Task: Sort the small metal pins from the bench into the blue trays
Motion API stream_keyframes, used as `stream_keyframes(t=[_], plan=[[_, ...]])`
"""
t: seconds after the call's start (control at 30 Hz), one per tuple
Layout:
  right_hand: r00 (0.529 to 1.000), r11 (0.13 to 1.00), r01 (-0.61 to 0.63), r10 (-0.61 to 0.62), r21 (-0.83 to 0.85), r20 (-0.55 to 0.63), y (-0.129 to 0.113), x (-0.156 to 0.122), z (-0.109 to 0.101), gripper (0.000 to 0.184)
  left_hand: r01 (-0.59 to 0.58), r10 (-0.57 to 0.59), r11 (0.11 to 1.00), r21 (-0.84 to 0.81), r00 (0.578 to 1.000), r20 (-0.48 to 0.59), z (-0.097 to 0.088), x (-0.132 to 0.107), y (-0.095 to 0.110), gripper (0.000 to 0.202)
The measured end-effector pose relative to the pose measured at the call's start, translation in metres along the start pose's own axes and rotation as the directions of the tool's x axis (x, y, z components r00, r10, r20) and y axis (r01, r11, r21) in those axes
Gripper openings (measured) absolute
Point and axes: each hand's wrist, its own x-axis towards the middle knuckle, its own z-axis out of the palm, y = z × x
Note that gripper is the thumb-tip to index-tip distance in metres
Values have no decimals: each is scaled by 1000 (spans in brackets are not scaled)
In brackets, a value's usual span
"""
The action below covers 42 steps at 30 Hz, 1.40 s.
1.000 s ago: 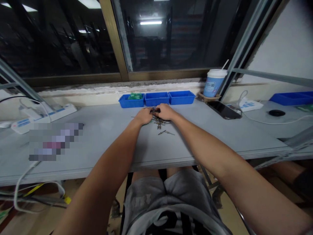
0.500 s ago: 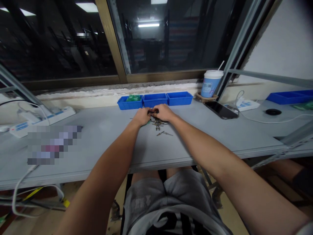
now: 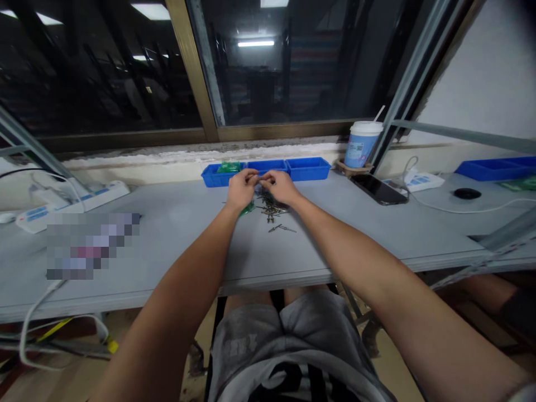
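Hands (image 3: 242, 190) (image 3: 282, 187) slightly higher by metal pins (image 3: 271, 211), green packet (image 3: 229, 167) in leftmost blue bin (image 3: 215, 179)

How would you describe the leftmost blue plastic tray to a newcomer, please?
On the grey table, three rectangular blue plastic trays stand in a row along the far side. Take the leftmost tray, beyond the left hand: of the three, only it shows a bright green packet.
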Motion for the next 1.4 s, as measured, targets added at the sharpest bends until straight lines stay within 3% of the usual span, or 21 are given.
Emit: stream_keyframes(t=[0.17,0.3,0.43,0.63,0.8,0.93,1.2,1.4], plan=[[992,979,-97,110,180,-63,1,7,2,13,116,-129,950,-291,991,-27,7,7,-7,24],[970,916,-208,239,344,-49,-1,8,4,16,232,-232,906,-354,972,45,6,8,-8,20],[957,861,-260,289,437,-1,-6,4,3,20,230,-230,897,-377,972,45,4,7,-5,17],[984,923,-148,175,354,-44,0,5,3,16,206,-203,900,-384,978,48,5,7,-8,17],[983,972,-11,53,233,-176,3,7,1,7,62,-77,972,-225,996,-55,1,7,-8,6],[983,982,46,-12,184,-184,-5,1,-4,8,2,-15,995,-103,993,-120,-4,7,-1,10],[979,980,10,31,198,-201,-4,2,-3,8,10,-9,976,-216,1000,6,-2,4,-1,13],[987,957,-80,115,277,-112,5,5,3,20,94,-89,981,-168,995,37,1,2,-2,15]])
